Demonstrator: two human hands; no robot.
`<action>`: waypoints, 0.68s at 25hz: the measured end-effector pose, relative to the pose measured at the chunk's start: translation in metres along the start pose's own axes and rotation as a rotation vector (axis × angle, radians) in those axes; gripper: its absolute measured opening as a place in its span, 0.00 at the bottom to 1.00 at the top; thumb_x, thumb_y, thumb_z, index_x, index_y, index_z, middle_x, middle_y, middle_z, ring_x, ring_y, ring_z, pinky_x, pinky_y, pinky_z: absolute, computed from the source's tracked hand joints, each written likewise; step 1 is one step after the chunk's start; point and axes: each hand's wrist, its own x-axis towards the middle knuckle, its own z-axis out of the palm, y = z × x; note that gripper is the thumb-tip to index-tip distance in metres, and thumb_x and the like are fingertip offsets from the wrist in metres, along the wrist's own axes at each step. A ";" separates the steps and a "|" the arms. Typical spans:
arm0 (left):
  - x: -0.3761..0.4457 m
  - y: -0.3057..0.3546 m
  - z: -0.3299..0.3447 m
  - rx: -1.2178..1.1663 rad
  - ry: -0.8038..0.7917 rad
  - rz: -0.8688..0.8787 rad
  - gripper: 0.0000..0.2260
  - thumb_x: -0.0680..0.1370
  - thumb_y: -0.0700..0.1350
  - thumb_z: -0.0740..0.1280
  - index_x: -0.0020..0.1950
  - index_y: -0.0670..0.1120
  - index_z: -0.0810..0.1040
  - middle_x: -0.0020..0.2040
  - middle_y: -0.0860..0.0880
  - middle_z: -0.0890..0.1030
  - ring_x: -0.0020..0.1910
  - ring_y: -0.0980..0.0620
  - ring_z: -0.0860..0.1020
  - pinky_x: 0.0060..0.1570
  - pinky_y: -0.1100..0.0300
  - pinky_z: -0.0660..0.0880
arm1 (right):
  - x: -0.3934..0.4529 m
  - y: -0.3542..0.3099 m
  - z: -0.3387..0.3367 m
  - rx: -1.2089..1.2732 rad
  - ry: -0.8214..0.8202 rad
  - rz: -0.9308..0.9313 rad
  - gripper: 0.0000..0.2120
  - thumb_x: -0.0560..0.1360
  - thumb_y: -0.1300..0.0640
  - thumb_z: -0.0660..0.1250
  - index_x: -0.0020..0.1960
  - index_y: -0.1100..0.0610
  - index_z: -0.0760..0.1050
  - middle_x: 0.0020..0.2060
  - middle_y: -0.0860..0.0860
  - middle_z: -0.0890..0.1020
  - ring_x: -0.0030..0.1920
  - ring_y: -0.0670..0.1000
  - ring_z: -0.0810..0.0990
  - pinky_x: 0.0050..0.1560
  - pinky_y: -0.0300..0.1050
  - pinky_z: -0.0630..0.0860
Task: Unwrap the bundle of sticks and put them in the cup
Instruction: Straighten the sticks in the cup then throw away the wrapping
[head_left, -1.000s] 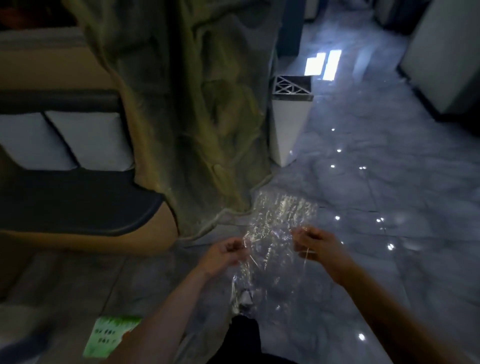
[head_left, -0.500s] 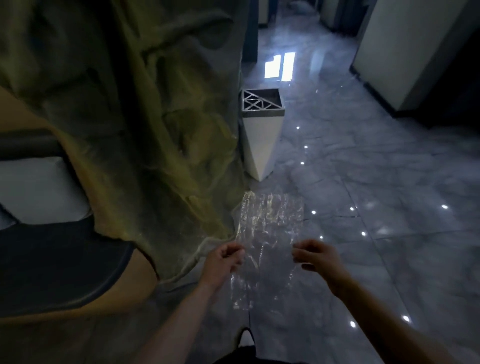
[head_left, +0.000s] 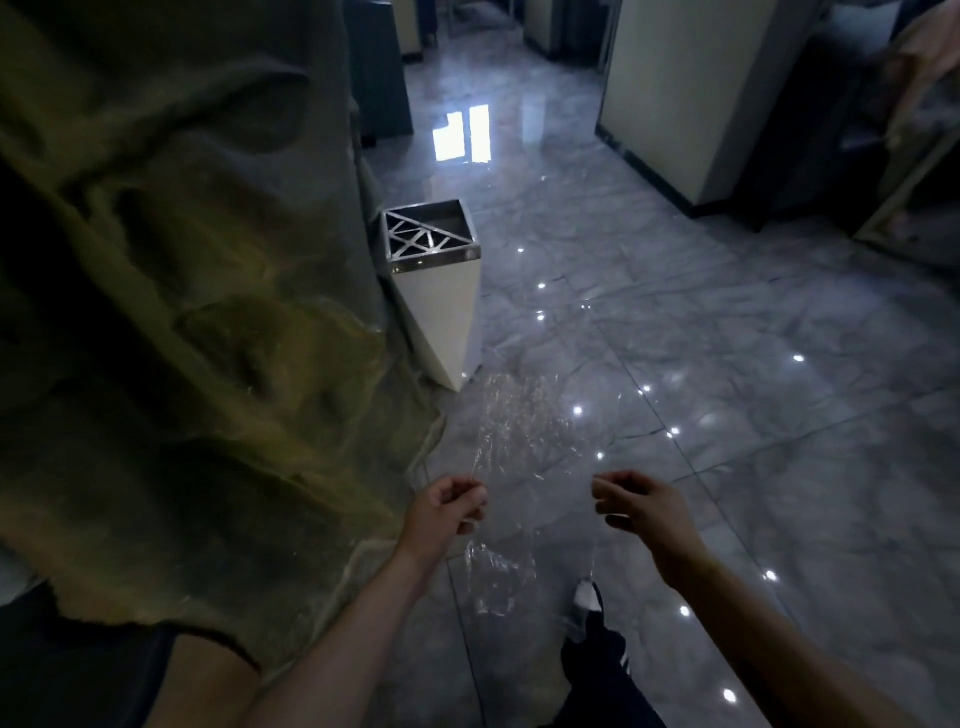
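A sheet of clear plastic wrap (head_left: 524, 441) is stretched flat in front of me above the grey floor. My left hand (head_left: 444, 512) pinches its left edge and my right hand (head_left: 641, 506) pinches its right edge. The sheet glints and its lower end hangs crumpled between my forearms. No sticks and no cup are in view.
A white waste bin with a metal grid top (head_left: 434, 280) stands just ahead, left of centre. A rough rock-like pillar (head_left: 197, 312) fills the left side. Glossy marble floor (head_left: 727, 415) stretches ahead and right. My shoe (head_left: 587, 597) is below the sheet. Pale cabinets (head_left: 675, 93) stand farther back.
I have walked forward along the pillar, so the bin is nearer and the sofa has left the view. My hands have drawn farther apart, spreading the wrap wider.
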 end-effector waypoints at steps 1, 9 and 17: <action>0.016 0.006 0.011 0.008 0.001 -0.001 0.05 0.75 0.35 0.70 0.44 0.45 0.80 0.35 0.49 0.81 0.32 0.54 0.78 0.34 0.62 0.73 | 0.015 -0.006 -0.008 0.007 0.010 0.004 0.04 0.74 0.57 0.70 0.47 0.56 0.82 0.41 0.53 0.86 0.41 0.51 0.84 0.42 0.42 0.79; 0.117 0.071 0.100 0.062 0.016 0.020 0.05 0.75 0.38 0.70 0.42 0.48 0.81 0.36 0.51 0.81 0.33 0.54 0.78 0.37 0.61 0.75 | 0.138 -0.078 -0.079 0.006 0.013 -0.014 0.05 0.74 0.57 0.71 0.47 0.57 0.82 0.41 0.55 0.86 0.39 0.51 0.83 0.43 0.46 0.79; 0.205 0.123 0.145 -0.018 0.017 -0.019 0.06 0.76 0.35 0.68 0.45 0.45 0.81 0.37 0.49 0.82 0.35 0.53 0.79 0.39 0.60 0.76 | 0.232 -0.125 -0.108 -0.035 -0.040 -0.025 0.07 0.75 0.58 0.70 0.52 0.53 0.81 0.46 0.53 0.85 0.44 0.52 0.83 0.42 0.41 0.77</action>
